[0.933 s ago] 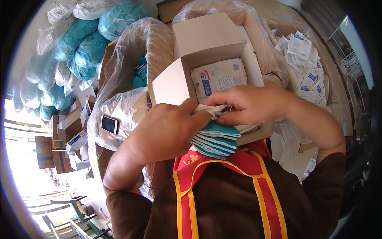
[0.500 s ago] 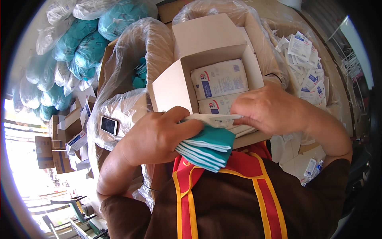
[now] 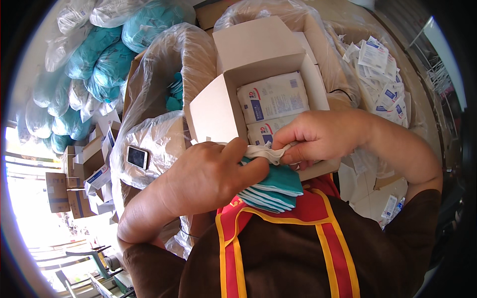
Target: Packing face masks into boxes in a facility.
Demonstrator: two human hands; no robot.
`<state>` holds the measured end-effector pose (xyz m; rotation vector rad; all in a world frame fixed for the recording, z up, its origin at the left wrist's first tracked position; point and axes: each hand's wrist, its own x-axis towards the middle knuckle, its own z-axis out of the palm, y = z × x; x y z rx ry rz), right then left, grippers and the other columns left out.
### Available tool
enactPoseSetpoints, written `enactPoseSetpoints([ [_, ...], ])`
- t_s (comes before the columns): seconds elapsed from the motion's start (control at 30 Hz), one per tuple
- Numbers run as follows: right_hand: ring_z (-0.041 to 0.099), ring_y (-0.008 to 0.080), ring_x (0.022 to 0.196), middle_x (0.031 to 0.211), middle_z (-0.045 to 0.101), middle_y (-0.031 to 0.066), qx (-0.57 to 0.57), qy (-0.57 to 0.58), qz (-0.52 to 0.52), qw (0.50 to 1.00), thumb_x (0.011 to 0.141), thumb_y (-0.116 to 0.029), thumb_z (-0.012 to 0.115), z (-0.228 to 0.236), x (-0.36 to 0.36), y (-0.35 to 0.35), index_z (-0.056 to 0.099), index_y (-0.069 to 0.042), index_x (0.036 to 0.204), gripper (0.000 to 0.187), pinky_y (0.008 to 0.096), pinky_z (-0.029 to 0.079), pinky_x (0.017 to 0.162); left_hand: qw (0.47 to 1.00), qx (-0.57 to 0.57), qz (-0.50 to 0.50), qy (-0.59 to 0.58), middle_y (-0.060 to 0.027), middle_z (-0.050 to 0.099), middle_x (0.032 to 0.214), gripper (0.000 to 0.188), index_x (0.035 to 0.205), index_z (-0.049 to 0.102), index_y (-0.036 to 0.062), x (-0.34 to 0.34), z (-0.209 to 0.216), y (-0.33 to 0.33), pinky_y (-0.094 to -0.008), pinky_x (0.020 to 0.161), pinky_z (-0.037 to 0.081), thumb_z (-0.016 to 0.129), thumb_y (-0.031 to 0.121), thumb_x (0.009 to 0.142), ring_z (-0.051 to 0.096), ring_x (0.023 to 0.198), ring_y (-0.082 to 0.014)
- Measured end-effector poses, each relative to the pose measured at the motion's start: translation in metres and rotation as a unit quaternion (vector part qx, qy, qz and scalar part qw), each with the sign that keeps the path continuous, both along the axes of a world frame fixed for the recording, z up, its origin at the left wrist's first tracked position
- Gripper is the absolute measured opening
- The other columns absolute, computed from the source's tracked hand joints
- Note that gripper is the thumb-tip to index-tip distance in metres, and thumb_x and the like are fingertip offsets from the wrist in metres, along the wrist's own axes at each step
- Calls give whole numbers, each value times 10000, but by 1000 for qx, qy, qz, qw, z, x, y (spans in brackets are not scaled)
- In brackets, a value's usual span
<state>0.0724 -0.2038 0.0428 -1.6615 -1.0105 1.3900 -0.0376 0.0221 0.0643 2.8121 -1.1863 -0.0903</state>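
Observation:
My left hand point(image 3: 206, 171) is closed around a folded stack of teal cloth point(image 3: 278, 185) with white undersides, its layered edges toward me. Along the top of the stack runs a crumpled white strip point(image 3: 265, 153). The thumb and fingers of my right hand point(image 3: 320, 136) pinch the strip's right end. Both hands are over the near edge of an open cardboard box point(image 3: 258, 42), whose flaps stand out. Inside it lie white printed packets point(image 3: 273, 99), the nearer one partly hidden by my right hand.
Plastic-lined cartons flank the box; the left one point(image 3: 198, 64) holds teal pieces, the right one holds white packets point(image 3: 377, 64). A phone point(image 3: 136, 157) lies on plastic at left. Stuffed teal bags point(image 3: 107, 64) are piled at far left, above loose cardboard boxes point(image 3: 92, 159). Bottles point(image 3: 392, 206) stand low at right.
Both hands have come closer together. The stack has moved slightly right, and the white strip, stretched before, is now bunched between the hands.

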Motion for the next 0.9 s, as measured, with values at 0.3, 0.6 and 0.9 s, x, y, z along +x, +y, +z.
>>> enactPoseSetpoints([
  [0.3,645,211,768,850,654,124,155,-105,-12,982,962,-258,587,-24,-5,4,599,-13,1035,255,359,501,671,1000,-7,10,9,-95,568,867,397,1004,584,140,3,2,-3,-378,524,529,717,79,635,642,611,-290],
  [0.6,641,381,679,701,624,160,113,-398,-58,908,934,-224,602,-9,-16,-29,526,-48,886,197,460,493,604,986,-143,89,-14,-99,612,872,504,1135,592,94,0,-12,23,-371,553,541,770,125,664,672,680,-281],
  [0.9,626,312,581,630,565,93,113,-436,-28,892,879,-164,661,19,-39,-67,457,-67,765,254,405,477,501,976,-125,151,-90,-98,642,868,544,1085,621,59,-2,-31,81,-362,617,560,751,77,557,676,711,-294],
])
